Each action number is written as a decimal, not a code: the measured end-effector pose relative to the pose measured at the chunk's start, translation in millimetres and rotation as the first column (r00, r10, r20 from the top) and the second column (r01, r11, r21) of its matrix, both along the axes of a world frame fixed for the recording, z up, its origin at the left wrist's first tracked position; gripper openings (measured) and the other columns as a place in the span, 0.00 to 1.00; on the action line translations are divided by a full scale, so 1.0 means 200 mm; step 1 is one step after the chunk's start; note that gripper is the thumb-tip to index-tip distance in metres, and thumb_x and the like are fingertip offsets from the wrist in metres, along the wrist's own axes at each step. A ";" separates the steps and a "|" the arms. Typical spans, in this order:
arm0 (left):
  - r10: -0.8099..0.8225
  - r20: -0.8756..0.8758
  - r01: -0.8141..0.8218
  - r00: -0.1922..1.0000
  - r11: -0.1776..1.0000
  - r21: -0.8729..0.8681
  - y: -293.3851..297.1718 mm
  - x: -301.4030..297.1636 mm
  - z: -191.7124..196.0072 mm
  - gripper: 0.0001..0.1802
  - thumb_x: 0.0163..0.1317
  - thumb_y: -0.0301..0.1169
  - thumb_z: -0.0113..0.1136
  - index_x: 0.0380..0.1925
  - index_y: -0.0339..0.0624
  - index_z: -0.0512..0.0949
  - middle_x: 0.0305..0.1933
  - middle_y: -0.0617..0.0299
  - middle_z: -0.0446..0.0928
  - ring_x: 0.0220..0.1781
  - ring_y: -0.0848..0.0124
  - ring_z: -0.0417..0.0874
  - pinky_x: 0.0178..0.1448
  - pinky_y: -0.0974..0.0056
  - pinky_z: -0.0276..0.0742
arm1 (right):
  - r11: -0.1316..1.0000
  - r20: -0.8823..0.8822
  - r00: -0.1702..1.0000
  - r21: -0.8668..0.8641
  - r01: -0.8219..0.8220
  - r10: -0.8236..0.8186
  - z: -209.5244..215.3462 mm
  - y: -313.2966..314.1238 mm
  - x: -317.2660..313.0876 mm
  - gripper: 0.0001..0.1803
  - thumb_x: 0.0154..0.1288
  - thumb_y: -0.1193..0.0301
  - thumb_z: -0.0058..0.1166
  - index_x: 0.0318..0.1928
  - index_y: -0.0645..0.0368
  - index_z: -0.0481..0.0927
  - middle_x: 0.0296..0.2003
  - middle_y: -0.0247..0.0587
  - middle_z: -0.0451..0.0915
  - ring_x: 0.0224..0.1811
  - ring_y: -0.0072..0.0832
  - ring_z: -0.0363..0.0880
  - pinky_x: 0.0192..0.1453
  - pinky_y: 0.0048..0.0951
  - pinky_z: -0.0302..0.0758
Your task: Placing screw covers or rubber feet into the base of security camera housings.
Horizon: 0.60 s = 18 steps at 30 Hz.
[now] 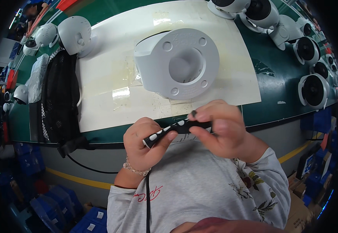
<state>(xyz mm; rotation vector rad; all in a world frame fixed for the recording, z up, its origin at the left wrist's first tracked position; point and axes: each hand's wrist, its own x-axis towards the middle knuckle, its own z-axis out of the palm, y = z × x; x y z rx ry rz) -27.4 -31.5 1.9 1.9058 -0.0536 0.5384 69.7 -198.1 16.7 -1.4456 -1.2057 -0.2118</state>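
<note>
Between my hands, in front of the table's near edge, is a slim black piece (164, 134) with a row of white oval spots; its exact kind is unclear. My left hand (143, 140) is closed around its lower left end, the thumb lying along it. At the other end my right hand (223, 126) pinches the black piece, with a small dark bit (193, 113) showing by its fingertips. Beyond both hands, a white camera unit (211, 62) lies with its round base facing up. That base has a large central hollow and several small round recesses near its rim.
A cream sheet (110, 73) with glossy tape patches covers the middle of the green table (266, 91). More white cameras (312, 91) stand along the right side, others (74, 35) at the far left. A black mesh bag (61, 89) lies left. Blue bins (91, 221) stand below.
</note>
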 end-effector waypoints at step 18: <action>0.112 0.296 -0.181 0.949 0.959 0.218 -0.01 0.15 0.07 0.15 0.32 0.25 0.71 0.25 0.44 0.79 0.44 0.57 0.71 0.32 0.69 0.73 0.30 0.70 0.67 | 0.998 -0.195 0.980 0.035 0.056 -0.048 0.20 0.08 0.39 0.37 0.54 0.87 0.45 0.62 0.57 0.45 0.45 0.39 0.61 0.39 0.21 0.67 0.44 0.18 0.67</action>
